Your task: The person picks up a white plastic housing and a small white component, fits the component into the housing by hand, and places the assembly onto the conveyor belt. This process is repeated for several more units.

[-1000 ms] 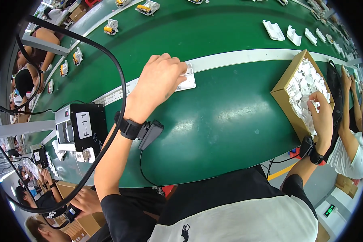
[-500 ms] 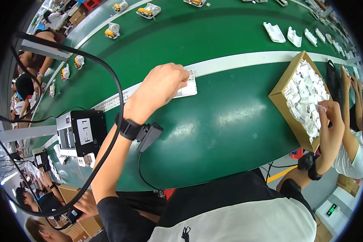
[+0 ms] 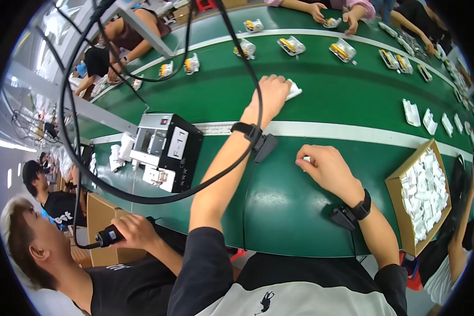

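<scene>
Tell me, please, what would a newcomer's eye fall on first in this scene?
Most striking is the wide green conveyor belt carrying rows of small packets. The person's left hand stretches far across it onto a white packet, while the right hand pinches a small white piece nearer the body. A cardboard box of white parts sits at the right, a black and silver machine at the left.

Open green belt (image 3: 279, 210) between the hands — black machine (image 3: 166, 152) blocks left, cardboard box (image 3: 400, 210) right.
</scene>
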The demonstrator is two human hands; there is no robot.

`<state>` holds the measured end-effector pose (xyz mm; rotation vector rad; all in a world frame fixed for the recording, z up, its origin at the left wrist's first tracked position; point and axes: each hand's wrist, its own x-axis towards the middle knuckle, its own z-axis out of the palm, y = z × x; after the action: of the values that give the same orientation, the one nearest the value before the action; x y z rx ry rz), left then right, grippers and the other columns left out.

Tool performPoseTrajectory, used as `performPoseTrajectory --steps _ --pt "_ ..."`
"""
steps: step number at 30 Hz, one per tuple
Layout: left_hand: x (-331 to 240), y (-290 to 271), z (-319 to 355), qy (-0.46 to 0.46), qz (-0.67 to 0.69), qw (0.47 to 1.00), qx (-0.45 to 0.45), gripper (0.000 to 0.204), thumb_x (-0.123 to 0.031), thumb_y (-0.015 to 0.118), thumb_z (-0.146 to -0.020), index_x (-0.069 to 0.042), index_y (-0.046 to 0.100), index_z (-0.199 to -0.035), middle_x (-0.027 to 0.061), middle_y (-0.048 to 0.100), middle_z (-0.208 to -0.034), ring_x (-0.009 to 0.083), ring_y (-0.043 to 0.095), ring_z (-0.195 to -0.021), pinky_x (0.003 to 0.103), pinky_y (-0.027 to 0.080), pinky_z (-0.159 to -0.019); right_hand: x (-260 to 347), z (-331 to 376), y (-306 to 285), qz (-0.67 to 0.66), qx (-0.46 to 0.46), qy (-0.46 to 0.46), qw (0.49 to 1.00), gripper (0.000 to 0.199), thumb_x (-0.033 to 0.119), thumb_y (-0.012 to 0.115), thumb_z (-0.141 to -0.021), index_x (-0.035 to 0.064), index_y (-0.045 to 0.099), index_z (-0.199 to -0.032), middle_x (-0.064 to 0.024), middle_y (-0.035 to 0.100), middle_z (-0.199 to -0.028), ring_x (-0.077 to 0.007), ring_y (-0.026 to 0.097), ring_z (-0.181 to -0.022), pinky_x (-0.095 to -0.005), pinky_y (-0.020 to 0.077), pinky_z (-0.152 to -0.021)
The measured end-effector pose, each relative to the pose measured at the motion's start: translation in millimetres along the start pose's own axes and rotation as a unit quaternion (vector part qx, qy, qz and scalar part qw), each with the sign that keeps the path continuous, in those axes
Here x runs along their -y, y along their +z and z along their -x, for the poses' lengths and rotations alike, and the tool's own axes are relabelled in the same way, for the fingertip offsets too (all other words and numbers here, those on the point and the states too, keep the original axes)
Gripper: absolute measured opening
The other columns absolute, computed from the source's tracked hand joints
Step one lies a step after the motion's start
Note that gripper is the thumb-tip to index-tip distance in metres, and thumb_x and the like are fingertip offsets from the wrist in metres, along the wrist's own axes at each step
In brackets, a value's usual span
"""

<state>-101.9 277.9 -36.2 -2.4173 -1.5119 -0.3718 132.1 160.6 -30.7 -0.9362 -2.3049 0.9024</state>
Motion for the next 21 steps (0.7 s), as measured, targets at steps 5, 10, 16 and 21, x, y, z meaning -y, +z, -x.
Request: performPoseTrajectory --steps 5,10,16,21 --pt "-13 -21 48 -0.107 0.206 0.959 -0.163 0.025 -0.003 0.062 -0.096 -0.006 0.072 -0.119 0.0141 0.071 -0.118 0.0394 0.066 -0.106 0.047 0.054 -0.092 -25 -30 8 -0.204 0.031 0.172 0.963 0.017 0.014 0.065 -0.105 -0.0029 0.068 -0.107 -0.0062 0.071 -0.087 -0.0102 0.066 -0.069 -0.0260 0.0538 -0.064" --pt "-43 -11 112 -0.143 0.287 0.941 -0.105 0.020 -0.008 0.066 -0.095 -0.005 0.072 -0.114 0.0144 0.071 -0.112 0.0374 0.063 -0.101 0.047 0.050 -0.089 -51 -50 6 -0.299 0.048 0.143 0.942 0.023 0.006 0.066 -0.102 -0.0032 0.065 -0.122 -0.0069 0.071 -0.094 -0.0113 0.069 -0.083 -0.0266 0.0574 -0.068" --pt "-43 -14 107 -0.149 0.351 0.918 -0.105 0.017 -0.007 0.069 -0.096 -0.007 0.075 -0.112 0.0102 0.074 -0.107 0.0318 0.067 -0.097 0.043 0.053 -0.089 -54 -58 5 -0.323 0.116 0.142 0.929 0.018 0.005 0.069 -0.100 -0.0019 0.067 -0.116 -0.0057 0.072 -0.088 -0.0091 0.067 -0.074 -0.0248 0.0555 -0.063" --pt "-41 -13 113 -0.070 0.375 0.922 -0.073 0.022 -0.019 0.079 -0.091 -0.008 0.074 -0.110 0.0072 0.074 -0.096 0.0289 0.068 -0.090 0.041 0.051 -0.085 -50 -57 16 -0.249 0.073 0.109 0.960 0.011 0.011 0.066 -0.104 0.0021 0.069 -0.110 -0.0023 0.068 -0.075 -0.0070 0.063 -0.063 -0.0244 0.0509 -0.055"
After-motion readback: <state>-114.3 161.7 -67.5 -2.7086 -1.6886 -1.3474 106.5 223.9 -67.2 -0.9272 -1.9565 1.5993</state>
